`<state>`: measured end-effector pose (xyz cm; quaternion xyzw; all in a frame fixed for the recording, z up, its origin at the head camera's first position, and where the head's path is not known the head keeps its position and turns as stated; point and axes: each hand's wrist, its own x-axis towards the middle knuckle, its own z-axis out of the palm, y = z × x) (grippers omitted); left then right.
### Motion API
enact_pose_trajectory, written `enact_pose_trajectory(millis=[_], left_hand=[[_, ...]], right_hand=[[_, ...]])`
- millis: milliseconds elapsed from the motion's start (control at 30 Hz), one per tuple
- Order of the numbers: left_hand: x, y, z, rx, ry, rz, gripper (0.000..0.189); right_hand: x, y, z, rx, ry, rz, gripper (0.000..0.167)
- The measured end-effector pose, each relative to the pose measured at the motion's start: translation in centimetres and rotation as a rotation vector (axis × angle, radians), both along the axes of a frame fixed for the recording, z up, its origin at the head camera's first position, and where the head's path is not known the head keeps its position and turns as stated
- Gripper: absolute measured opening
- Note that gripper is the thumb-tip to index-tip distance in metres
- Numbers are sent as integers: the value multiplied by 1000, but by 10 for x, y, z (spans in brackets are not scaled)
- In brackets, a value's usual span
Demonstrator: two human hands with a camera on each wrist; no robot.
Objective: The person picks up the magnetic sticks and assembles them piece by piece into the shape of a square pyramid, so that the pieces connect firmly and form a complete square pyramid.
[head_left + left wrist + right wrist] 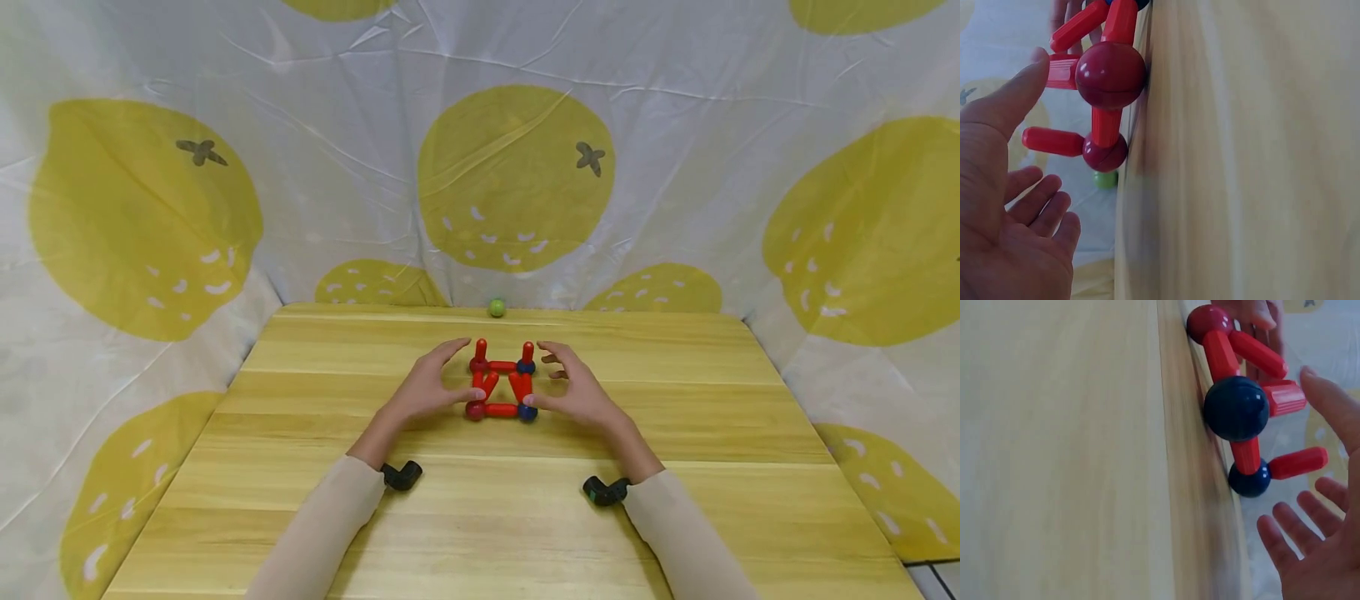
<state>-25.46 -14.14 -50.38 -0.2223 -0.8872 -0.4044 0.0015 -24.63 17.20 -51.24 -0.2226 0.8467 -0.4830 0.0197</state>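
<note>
Between my two hands, a square frame of red rods (502, 410) lies on the wooden table, joined by a ball at each corner. Its left corners are dark red balls (1111, 75); the right ones are dark blue balls (1237, 408). From every ball a red rod stands up. My left hand (423, 387) is spread beside the left side, thumb tip right at the front upright rod (1063, 71). On the right side my right hand (576, 387) mirrors it, its thumb close to the front rod (1286, 399). Both hands have relaxed, parted fingers.
A small green ball (497, 308) sits at the table's back edge, behind the frame. The wooden table (495, 517) meets a hanging cloth (660, 183) printed with lemons at the back and sides. Black devices (402, 476) are worn on both wrists.
</note>
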Motion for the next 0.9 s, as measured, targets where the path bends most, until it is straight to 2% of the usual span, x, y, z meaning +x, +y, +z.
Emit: enact_pose_trajectory(millis=[100,267,567,900], left_hand=[[-3,5,-1,-21,-32,-19,101],[-2,10,-2,11,-61,-52,99],[3,12,-4,46,15,-148,84],[5,13,-9,57,64,-164,73]], right_hand=[[0,-3,-2,11,-23,30,101],[2,-5,-4,1,-21,65,102],[4,-7,-6,67,44,97,99],[8,-12,-7,137,129,115,93]])
